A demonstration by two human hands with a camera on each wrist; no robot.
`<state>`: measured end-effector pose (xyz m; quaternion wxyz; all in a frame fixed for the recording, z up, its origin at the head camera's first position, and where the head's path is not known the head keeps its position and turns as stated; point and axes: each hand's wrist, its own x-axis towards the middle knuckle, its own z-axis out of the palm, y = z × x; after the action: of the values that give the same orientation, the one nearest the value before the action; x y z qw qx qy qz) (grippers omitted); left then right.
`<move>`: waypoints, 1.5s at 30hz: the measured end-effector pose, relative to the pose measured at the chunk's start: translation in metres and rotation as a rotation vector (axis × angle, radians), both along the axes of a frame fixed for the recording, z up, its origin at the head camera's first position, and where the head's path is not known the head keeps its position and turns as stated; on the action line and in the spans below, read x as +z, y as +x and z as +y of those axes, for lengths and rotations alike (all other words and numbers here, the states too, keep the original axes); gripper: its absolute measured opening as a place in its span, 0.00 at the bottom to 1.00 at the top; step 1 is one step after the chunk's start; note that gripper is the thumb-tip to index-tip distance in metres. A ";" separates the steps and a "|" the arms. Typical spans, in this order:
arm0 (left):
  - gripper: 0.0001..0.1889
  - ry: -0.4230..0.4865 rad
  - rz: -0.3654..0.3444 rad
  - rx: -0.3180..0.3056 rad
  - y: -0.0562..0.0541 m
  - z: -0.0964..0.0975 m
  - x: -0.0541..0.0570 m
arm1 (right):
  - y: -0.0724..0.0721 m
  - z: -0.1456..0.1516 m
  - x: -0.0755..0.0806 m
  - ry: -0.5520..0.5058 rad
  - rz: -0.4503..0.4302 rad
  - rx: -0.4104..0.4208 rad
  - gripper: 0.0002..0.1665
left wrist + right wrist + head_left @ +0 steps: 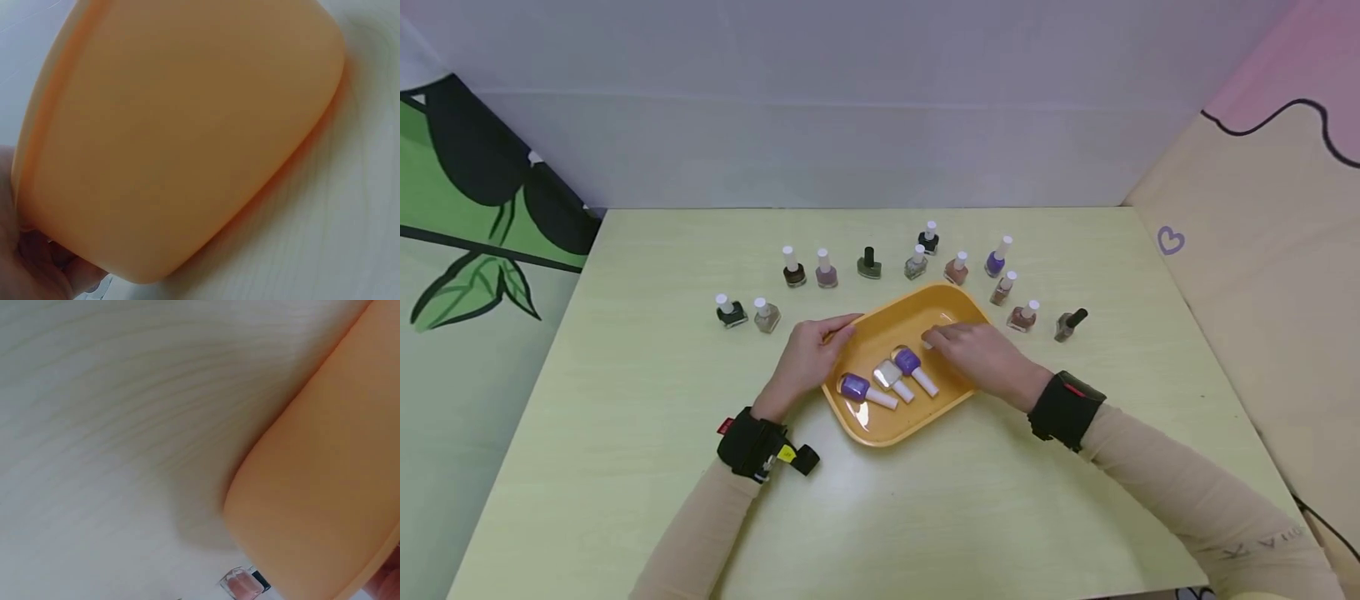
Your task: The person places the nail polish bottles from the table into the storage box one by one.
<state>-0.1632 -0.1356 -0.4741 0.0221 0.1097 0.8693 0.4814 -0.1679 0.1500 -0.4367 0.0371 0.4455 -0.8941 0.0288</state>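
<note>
A yellow-orange tray (880, 437) sits on the table, with three nail polish bottles lying in its near-left half: two purple ones (854, 387) (907, 361) and a pale one (887, 373), all with white caps. My left hand (808, 354) grips the tray's left rim; in the left wrist view, its fingers (37, 269) curl at the tray's corner. Inside the tray's right half, my right hand (981, 354) has its fingers curled down around a nail polish bottle (928, 343), mostly hidden; a bit of white shows at the fingertips. The right wrist view shows mainly the tray's outer wall (325, 469).
Several nail polish bottles stand in a loose arc beyond the tray, from a dark one (731, 312) at left, past a dark green one (868, 264), to a black-capped one (1070, 325) at right. A pinkish-brown bottle (1022, 317) stands close to the right forearm. A wall panel (850, 158) borders the table's far edge.
</note>
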 end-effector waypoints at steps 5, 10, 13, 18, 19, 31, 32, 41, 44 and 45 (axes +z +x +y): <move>0.16 0.001 -0.010 0.006 0.000 -0.001 0.000 | -0.002 -0.005 0.003 0.054 0.038 0.055 0.13; 0.16 0.002 -0.022 0.008 0.000 -0.001 0.000 | -0.004 -0.008 0.002 0.069 0.033 0.073 0.08; 0.16 0.002 -0.024 0.008 0.000 0.000 -0.001 | -0.005 -0.010 0.002 0.073 0.018 0.066 0.06; 0.16 0.007 -0.031 0.011 0.000 0.002 -0.001 | -0.008 -0.015 -0.002 0.123 0.005 0.044 0.07; 0.16 0.008 -0.033 0.010 0.000 0.002 -0.001 | -0.008 -0.015 -0.003 0.135 0.006 0.040 0.07; 0.17 -0.010 -0.040 0.020 0.001 0.002 0.001 | -0.005 -0.019 -0.003 0.129 -0.021 0.006 0.09; 0.17 -0.011 -0.037 0.020 0.001 0.002 0.001 | -0.004 -0.019 -0.001 0.116 -0.034 0.002 0.09; 0.17 -0.016 -0.047 0.028 0.001 0.001 0.001 | 0.004 -0.004 0.014 -0.225 -0.010 -0.102 0.12; 0.17 -0.017 -0.054 0.030 0.001 0.002 0.001 | 0.003 0.007 0.015 -0.402 0.040 -0.177 0.12; 0.17 -0.018 -0.053 0.029 0.001 0.002 0.001 | 0.002 0.011 0.014 -0.460 0.064 -0.207 0.13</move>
<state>-0.1623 -0.1340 -0.4732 0.0391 0.0839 0.8742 0.4766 -0.1661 0.1614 -0.4222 0.1685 0.3324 -0.9032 0.2131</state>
